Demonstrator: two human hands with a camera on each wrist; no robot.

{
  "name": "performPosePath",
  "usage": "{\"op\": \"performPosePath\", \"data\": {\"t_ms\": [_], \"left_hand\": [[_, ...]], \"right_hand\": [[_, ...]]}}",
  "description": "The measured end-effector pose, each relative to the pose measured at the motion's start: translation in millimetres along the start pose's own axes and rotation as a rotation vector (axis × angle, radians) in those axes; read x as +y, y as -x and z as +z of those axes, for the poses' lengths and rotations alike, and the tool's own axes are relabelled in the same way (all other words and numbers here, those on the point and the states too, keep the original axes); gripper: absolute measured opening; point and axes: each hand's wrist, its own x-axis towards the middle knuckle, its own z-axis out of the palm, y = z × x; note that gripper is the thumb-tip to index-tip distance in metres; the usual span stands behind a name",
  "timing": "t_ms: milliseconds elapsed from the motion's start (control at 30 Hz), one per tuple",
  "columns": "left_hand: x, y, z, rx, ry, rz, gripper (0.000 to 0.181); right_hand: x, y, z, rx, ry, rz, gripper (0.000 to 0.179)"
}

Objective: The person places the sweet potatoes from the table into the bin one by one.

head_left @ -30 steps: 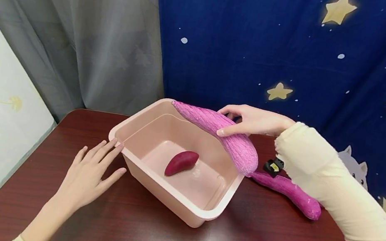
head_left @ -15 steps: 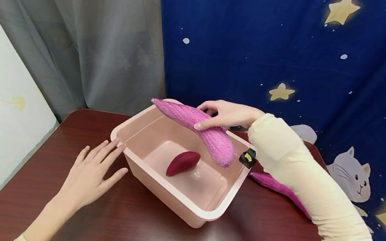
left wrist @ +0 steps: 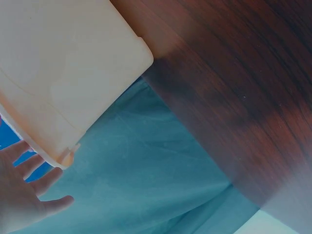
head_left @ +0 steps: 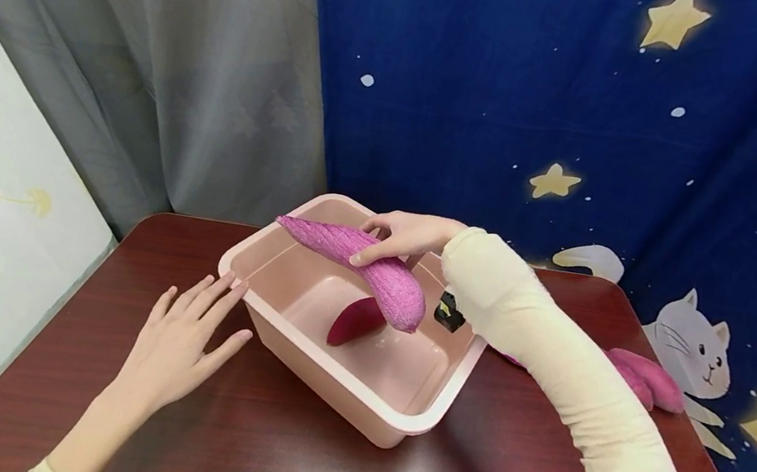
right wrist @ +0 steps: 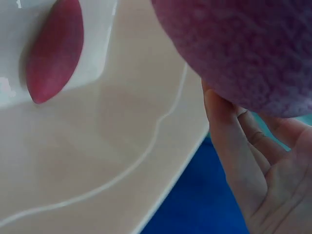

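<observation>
My right hand (head_left: 411,239) grips a long, wrinkled pink sweet potato (head_left: 389,283) above a pale pink plastic tub (head_left: 319,373). Thumb and fingers lie on opposite sides of it, and its thin tip points left over the tub's rim. In the right wrist view its rounded end (right wrist: 243,48) fills the upper corner. A smaller dark red sweet potato (head_left: 356,322) lies on the tub's floor, partly covered by the held one. My left hand (head_left: 171,348) spreads its fingers at the tub's left corner, fingertips at the rim.
More pink sweet potatoes (head_left: 649,380) lie on the brown table (head_left: 205,440) right of the tub, partly hidden behind my right sleeve (head_left: 549,379). A black camera mount (head_left: 448,313) hangs under the right wrist. Grey and blue star-patterned curtains (head_left: 479,120) hang behind the table.
My right hand has carried the pink sweet potato leftward from the tub's right side and slightly down over the tub. The left hand has stayed at the corner.
</observation>
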Motion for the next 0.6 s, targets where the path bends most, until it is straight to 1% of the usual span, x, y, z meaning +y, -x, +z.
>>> {"op": "performPosePath", "data": {"t_ms": [233,367,600], "left_hand": [[-0.1,0.1,0.1,0.0,-0.001,-0.001,0.058],[0.3,0.3,-0.2,-0.001,0.0,-0.004,0.058],[0.5,1.2,0.3,0.003,0.001,-0.002,0.058]], "right_hand": [[4.9,-17.2,11.6,-0.034,0.006,0.05,0.062],[7.4,-26.1,19.3,-0.06,0.026,0.06,0.061],[13.7,-37.5,34.9,-0.089,0.037,0.104,0.06]]}}
